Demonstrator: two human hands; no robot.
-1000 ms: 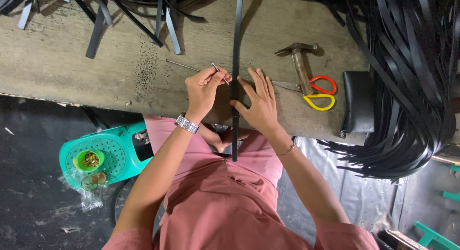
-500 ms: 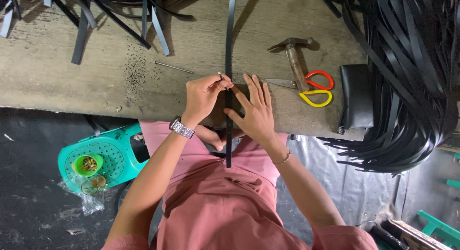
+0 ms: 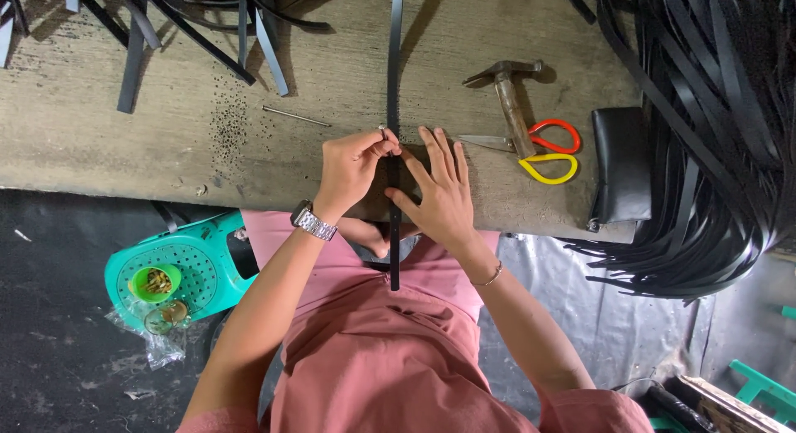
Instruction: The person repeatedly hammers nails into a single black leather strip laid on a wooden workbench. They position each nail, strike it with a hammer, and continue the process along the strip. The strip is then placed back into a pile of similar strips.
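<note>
Seen from above, a person at a worn wooden bench (image 3: 166, 151). A long black strap (image 3: 395, 76) runs straight across it and over the edge toward the lap. The left hand (image 3: 352, 167) pinches something small against the strap; the right hand (image 3: 439, 192) lies flat, fingers spread, pressing it down. A hammer (image 3: 510, 101) and scissors (image 3: 547, 151) lie just right.
</note>
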